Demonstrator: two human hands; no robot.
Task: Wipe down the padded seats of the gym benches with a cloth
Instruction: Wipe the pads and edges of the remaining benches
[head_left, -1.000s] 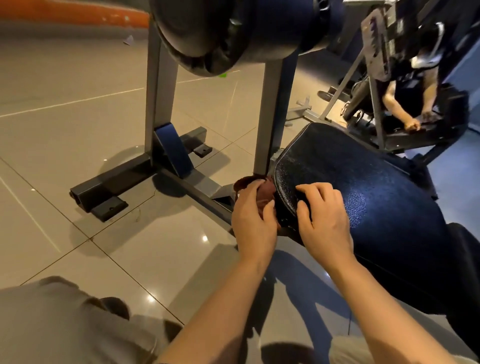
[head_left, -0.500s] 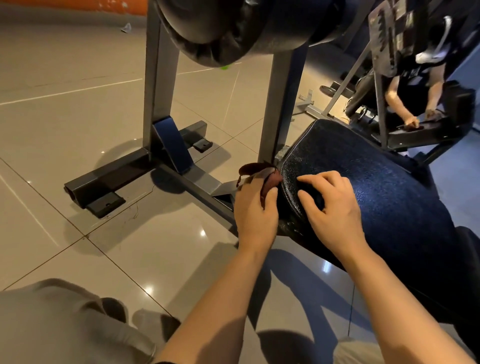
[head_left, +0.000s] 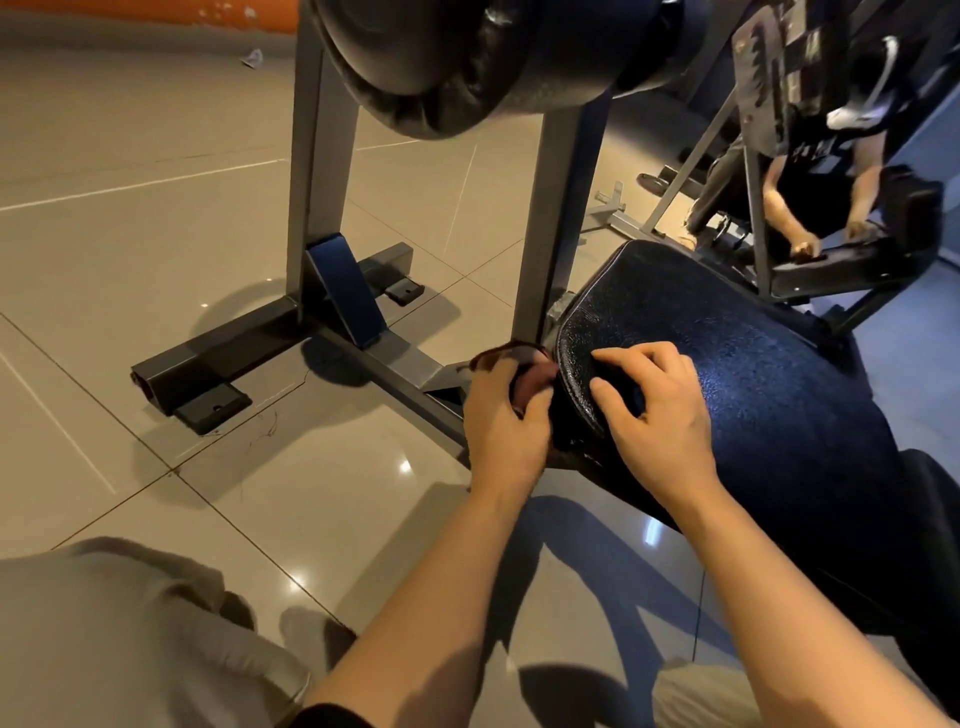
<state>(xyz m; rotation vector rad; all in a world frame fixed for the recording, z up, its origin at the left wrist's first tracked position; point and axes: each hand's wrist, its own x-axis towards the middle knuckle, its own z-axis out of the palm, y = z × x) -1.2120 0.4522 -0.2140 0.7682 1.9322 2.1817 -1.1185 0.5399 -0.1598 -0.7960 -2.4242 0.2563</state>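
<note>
- Your knees in grey trousers (head_left: 130, 634) sit low in view; you crouch on the tiled floor (head_left: 130, 223) at the seat's near-left corner.
- Your left hand (head_left: 506, 421) is clenched around a dark red cloth (head_left: 524, 366), bunched between thumb and fingers, pressed to the left side edge of the black padded seat (head_left: 753, 374).
- Your right hand (head_left: 657, 405) rests on the seat's top near that corner, fingers curled and bearing down on the vinyl, thumb toward the edge; it grips nothing, it looks like a brace.
- Step in hand, as I judge it: wiping the rim and side seam at the front-left corner.
- Next move likely calls for running the cloth along the edge or up onto the top; most of the top lies beyond your hands.
- Grey steel uprights (head_left: 550, 218) stand just beyond the corner, touching distance from the cloth.
- A black roller pad (head_left: 467, 62) hangs overhead.
- Far right, another person (head_left: 831, 171) leans over a second bench (head_left: 857, 260).
</note>
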